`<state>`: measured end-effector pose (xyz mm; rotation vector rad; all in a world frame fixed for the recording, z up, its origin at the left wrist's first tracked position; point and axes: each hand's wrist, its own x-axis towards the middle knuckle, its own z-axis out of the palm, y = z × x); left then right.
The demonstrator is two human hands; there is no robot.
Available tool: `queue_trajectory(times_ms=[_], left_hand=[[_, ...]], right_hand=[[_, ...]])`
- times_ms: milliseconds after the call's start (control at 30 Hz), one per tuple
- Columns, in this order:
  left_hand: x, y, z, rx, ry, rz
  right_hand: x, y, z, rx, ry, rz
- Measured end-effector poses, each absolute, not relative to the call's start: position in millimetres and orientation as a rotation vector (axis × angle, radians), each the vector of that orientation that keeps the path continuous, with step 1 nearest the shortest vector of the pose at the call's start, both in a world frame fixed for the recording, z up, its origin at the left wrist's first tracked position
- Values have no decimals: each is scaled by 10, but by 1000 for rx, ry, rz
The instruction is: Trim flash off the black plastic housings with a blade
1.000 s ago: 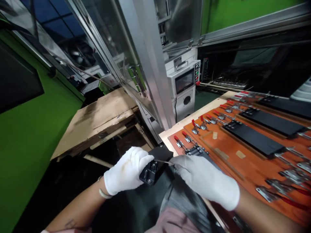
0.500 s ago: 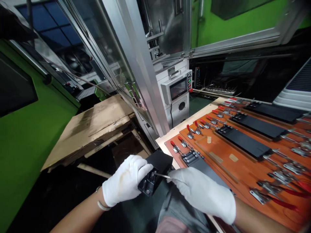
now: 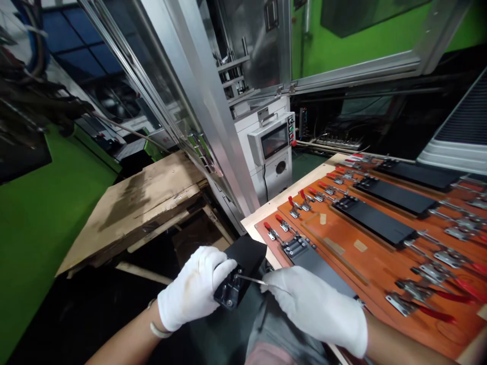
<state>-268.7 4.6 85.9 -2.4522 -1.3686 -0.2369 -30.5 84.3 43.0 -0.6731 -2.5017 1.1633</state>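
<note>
My left hand (image 3: 196, 281), in a white glove, grips a long black plastic part (image 3: 247, 253) near its end. That end has metal studs or screws set in a recess and faces my right hand. My gloved right hand (image 3: 310, 304) is closed on a thin metal tool (image 3: 251, 279), whose exact kind I cannot make out. Its tip reaches the recess by my left thumb. Beside my right hand a dark grey panel (image 3: 321, 268) lies on the orange fixture board (image 3: 375, 268), partly hidden by the glove.
Toggle clamps (image 3: 292, 207) with red handles line the board, around several black panels (image 3: 375, 220). A cardboard-topped table (image 3: 152, 187) stands on the left. Ahead are an aluminium post (image 3: 213, 101) and a white machine cabinet (image 3: 262, 147) with a screen.
The camera view has shifted slightly, so the surroundings sit a little to the left. Both hands keep their holds, and the tool tip stays at the part's recess.
</note>
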Motion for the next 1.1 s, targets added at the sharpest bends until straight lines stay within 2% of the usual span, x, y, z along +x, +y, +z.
queue_trajectory(times_ms=[233, 533, 833, 1100], left_hand=[[-2700, 87, 803, -2468, -1558, -311], [-2728, 14, 811, -2510, -1733, -345], [-2693, -46, 883, -2622, -1933, -299], [-2701, -79, 886, -2633, -2124, -385]], right_hand=[[-289, 729, 438, -916, -2549, 1047], [-298, 664, 534, -977, -2596, 929], [-370, 867, 523, -1028, -2756, 406], [-316, 685, 556, -905, -2810, 483]])
